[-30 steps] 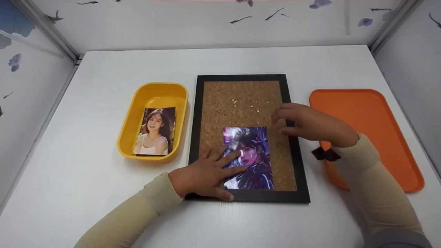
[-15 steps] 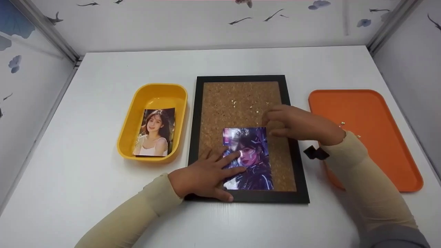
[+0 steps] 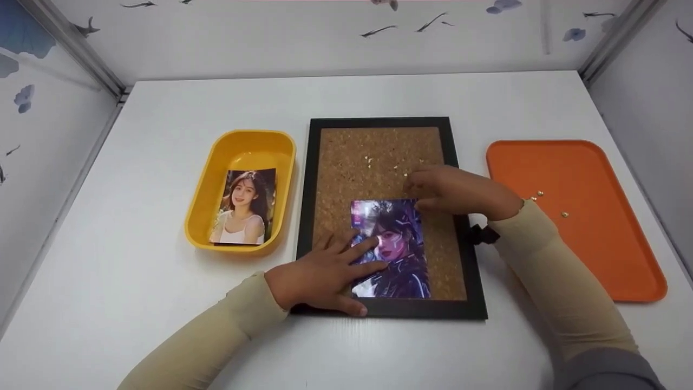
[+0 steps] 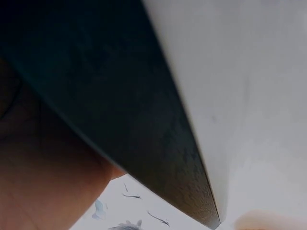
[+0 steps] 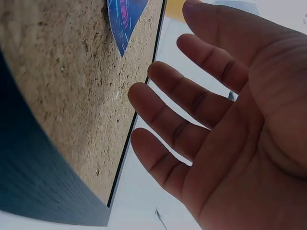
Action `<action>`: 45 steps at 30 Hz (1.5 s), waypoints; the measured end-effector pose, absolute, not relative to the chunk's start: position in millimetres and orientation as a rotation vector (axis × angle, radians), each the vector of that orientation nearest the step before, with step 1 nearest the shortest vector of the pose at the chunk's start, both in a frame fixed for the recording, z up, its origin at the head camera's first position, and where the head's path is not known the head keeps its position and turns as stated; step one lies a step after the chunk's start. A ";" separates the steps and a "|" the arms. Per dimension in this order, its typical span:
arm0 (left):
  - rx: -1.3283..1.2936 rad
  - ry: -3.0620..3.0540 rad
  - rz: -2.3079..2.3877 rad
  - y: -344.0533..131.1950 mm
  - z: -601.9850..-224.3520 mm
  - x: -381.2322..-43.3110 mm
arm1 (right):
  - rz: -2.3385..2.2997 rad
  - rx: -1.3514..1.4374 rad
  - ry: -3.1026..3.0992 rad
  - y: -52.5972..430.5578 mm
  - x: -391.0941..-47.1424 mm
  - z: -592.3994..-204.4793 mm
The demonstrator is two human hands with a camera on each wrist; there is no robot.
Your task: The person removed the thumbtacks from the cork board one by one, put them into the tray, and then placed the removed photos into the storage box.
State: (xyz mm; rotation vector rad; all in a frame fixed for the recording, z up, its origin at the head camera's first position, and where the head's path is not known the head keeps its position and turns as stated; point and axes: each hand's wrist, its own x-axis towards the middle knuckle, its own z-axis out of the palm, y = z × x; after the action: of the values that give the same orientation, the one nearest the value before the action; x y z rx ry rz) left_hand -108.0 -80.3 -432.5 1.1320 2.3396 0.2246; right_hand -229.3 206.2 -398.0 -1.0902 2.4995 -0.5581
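A glossy purple portrait print (image 3: 409, 271) lies on the lower part of a black-framed cork board (image 3: 335, 157). My left hand (image 3: 325, 273) rests spread on the print's left side, its thumb on the bottom frame edge. In the left wrist view, the dark frame (image 4: 129, 105) hides most of the hand. My right hand (image 3: 460, 192) is over the board's right side, fingertips near the print's top right corner. In the right wrist view its fingers (image 5: 160, 112) are loosely bent and apart, with nothing between them; the print's corner (image 5: 123, 28) shows beyond.
A yellow tub (image 3: 254, 143) to the left holds a portrait photo (image 3: 246, 208). An orange tray (image 3: 584, 254) on the right bears a few small gold pins (image 3: 564, 214). Several small shiny gold bits (image 3: 368, 161) dot the upper cork. White patterned walls surround the white table.
My right hand has moved left, from the board's right frame edge to the print's top right corner. The gold pins on the tray have come into view. My left hand stays put.
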 end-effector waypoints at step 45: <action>1.122 2.345 0.228 -79.1 -431.7 -107.1 | -0.630 -0.951 2.430 203.2 -228.7 -410.9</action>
State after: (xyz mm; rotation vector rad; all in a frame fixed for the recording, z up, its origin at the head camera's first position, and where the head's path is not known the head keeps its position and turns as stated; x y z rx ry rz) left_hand -107.1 -79.1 -431.7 1.1221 2.3450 0.2278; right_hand -228.7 203.2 -410.9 -0.9507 2.4304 -0.6297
